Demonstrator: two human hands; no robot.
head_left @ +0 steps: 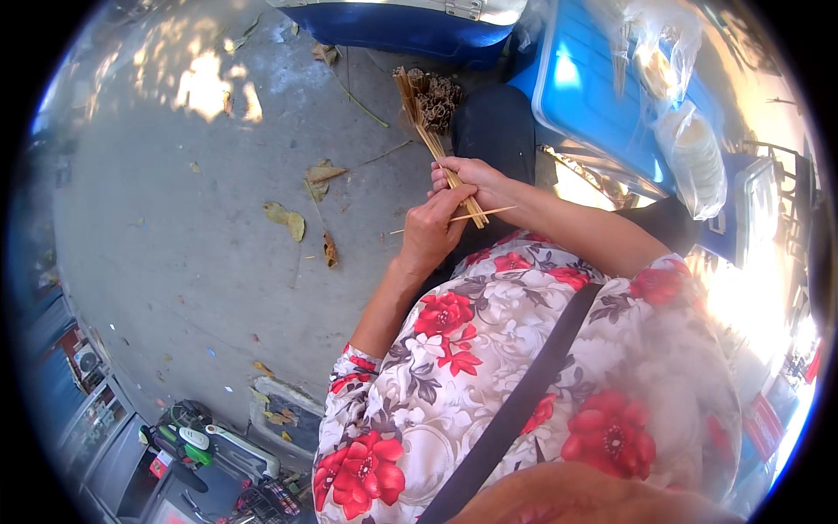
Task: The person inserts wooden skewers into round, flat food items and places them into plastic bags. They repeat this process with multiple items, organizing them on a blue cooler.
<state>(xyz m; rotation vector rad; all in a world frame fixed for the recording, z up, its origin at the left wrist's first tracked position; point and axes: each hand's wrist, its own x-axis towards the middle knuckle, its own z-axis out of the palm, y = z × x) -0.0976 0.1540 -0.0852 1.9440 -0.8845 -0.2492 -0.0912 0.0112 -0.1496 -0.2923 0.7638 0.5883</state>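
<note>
My right hand (473,177) is closed around a bundle of thin wooden skewers (425,131), which slants from the upper left down towards my body. My left hand (426,234) is just below and to the left, its thumb and fingers pinched against a single skewer (496,211). That one lies across the lower end of the bundle, and its other tip shows left of the hand. Some of the left fingers are hidden. Beyond the hands, beside my dark trouser leg (493,127), a clump of brown stick ends (436,98) stands close to the bundle's far end.
A blue lidded plastic box (572,87) stands at the right, with clear bags of round pale items (694,157) on and beside it. Another blue box (393,35) is at the far edge. Dry leaves (286,218) lie on the concrete. A green and white scooter (194,445) is lower left.
</note>
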